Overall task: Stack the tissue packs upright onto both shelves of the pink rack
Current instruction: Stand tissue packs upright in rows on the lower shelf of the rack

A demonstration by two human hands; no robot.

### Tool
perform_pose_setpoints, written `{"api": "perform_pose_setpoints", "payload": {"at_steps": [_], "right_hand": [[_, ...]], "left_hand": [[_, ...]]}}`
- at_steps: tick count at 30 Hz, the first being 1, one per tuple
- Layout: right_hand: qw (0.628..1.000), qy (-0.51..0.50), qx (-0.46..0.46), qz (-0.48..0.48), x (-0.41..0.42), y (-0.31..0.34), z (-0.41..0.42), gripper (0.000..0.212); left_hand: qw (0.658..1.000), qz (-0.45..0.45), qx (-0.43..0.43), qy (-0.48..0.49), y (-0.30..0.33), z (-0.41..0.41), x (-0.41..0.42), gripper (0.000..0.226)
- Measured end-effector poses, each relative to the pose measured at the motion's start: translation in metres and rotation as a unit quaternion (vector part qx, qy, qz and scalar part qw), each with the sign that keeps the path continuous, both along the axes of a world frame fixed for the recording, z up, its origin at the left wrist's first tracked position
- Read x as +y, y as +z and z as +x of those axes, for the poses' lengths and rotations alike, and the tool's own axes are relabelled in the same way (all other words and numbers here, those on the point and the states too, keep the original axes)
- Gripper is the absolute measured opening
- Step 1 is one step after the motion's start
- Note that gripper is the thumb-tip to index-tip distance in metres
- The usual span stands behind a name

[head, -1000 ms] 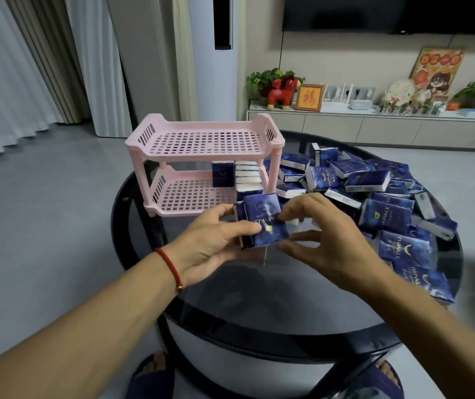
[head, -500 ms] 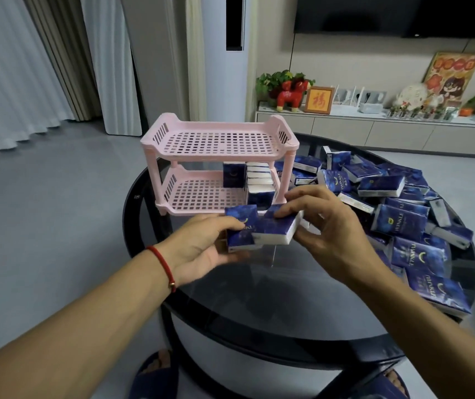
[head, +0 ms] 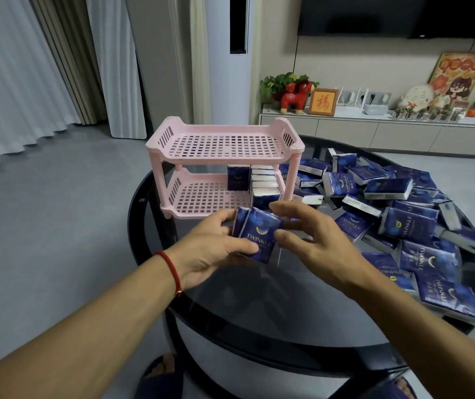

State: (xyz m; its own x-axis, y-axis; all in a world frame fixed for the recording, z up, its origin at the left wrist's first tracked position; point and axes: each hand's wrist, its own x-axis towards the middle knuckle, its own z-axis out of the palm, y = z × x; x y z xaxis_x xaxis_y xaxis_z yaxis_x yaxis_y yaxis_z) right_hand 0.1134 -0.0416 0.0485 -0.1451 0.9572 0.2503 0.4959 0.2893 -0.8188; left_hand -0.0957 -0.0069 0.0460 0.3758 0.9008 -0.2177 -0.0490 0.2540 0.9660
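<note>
From the head camera, both hands meet just in front of a pink rack (head: 224, 165) that stands on a round dark glass counter (head: 259, 298). The left hand (head: 216, 251), with a red string bracelet (head: 171, 269) at the wrist, curls its fingers and thumb round the left side of a small bundle of blue tissue packs (head: 259, 234), held upright with the printed face toward the camera. The right hand (head: 314, 240) grips the same bundle from the right, index finger arched over its top edge and thumb pressing the front. The bundle is held above the glass, just before the rack's lower shelf. On that lower shelf, at its right end, a row of tissue packs (head: 263, 187) already stands upright, with one more pack (head: 237, 178) beside it toward the back. The top shelf holds nothing. To the right of the rack, a loose heap of tissue packs (head: 403, 220) spreads across the counter.
</note>
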Motion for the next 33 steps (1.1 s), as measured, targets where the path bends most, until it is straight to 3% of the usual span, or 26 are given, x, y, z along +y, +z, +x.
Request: {"api": "perform_pose_setpoints", "payload": {"at_steps": [7, 12, 15, 17, 21, 27, 33], "right_hand": [[0.997, -0.032, -0.067, 0.014, 0.004, -0.005, -0.01, 0.04], [0.996, -0.027, -0.079, 0.007, 0.011, -0.001, -0.013, 0.038], [0.996, -0.052, -0.065, 0.026, 0.018, 0.005, -0.013, 0.036], [0.991, -0.12, -0.046, 0.032, 0.026, 0.005, -0.01, 0.03], [0.974, -0.223, -0.039, -0.015, 0.045, -0.003, 0.004, 0.035], [0.972, -0.216, -0.03, -0.084, 0.065, -0.008, 0.005, 0.055], [0.975, -0.202, -0.013, -0.096, 0.076, -0.009, -0.001, 0.049]], "left_hand": [[0.984, 0.089, 0.147, -0.043, -0.008, 0.0, 0.004, 0.062], [0.984, 0.097, 0.142, -0.049, -0.003, -0.004, 0.015, 0.061], [0.981, 0.132, 0.139, 0.025, 0.004, -0.009, 0.033, 0.05], [0.977, 0.14, 0.12, 0.108, 0.007, -0.014, 0.049, 0.043], [0.949, 0.168, 0.165, 0.209, -0.004, -0.009, 0.084, 0.048], [0.942, 0.185, 0.21, 0.183, -0.009, 0.015, 0.127, 0.045], [0.936, 0.178, 0.261, 0.158, -0.019, 0.02, 0.147, 0.056]]}}
